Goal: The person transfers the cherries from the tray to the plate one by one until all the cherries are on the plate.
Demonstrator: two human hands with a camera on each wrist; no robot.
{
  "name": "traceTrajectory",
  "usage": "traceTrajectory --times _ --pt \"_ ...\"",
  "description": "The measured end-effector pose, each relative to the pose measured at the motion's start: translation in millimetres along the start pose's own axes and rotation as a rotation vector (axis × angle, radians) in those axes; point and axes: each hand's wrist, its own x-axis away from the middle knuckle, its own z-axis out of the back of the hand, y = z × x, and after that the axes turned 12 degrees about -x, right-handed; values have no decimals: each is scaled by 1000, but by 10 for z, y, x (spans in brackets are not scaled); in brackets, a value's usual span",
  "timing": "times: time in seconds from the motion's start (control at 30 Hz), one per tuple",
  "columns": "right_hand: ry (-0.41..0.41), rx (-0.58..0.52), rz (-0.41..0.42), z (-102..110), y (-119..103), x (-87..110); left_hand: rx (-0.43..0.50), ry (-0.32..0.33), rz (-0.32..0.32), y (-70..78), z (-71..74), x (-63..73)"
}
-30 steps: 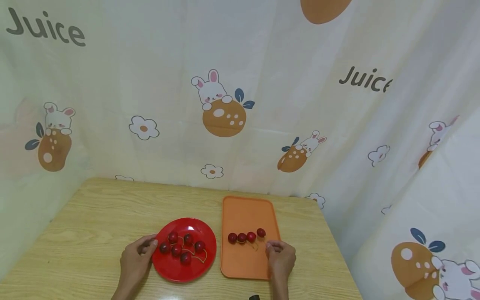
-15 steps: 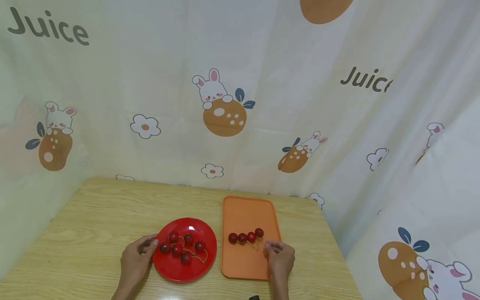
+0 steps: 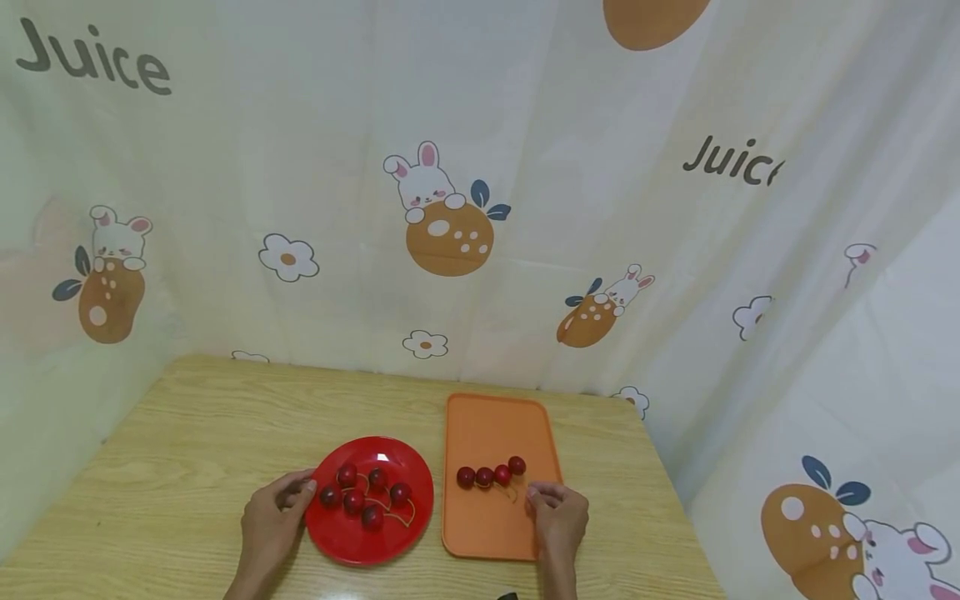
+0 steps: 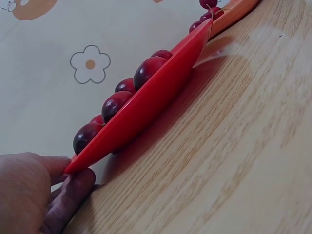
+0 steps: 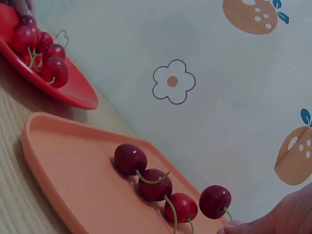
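My left hand pinches the left rim of a round red plate, thumb above and fingers beneath, as the left wrist view shows. Several dark red cherries with stems lie in the plate. To its right is an orange tray bearing three cherries in a row. My right hand, over the tray's right side, pinches the stem of another cherry. That cherry is at the right end of the row, set slightly farther back than the others.
Plate and tray stand side by side on a wood-grain table, a narrow gap between them. A printed curtain hangs behind the table and along its sides. A small dark object shows at the bottom edge of the head view.
My right hand has shifted slightly left, bringing the cherry it holds closer to the row. My left hand and the plate have stayed in place.
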Motion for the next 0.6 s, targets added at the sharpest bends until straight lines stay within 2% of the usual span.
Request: traceTrajectory --times 0.23,0.6 --pt "-70 -166 -20 1 -40 36 -1 7 -2 -1 -5 14" --pt "-126 -204 -34 -33 -27 43 9 18 -18 -15 -18 0"
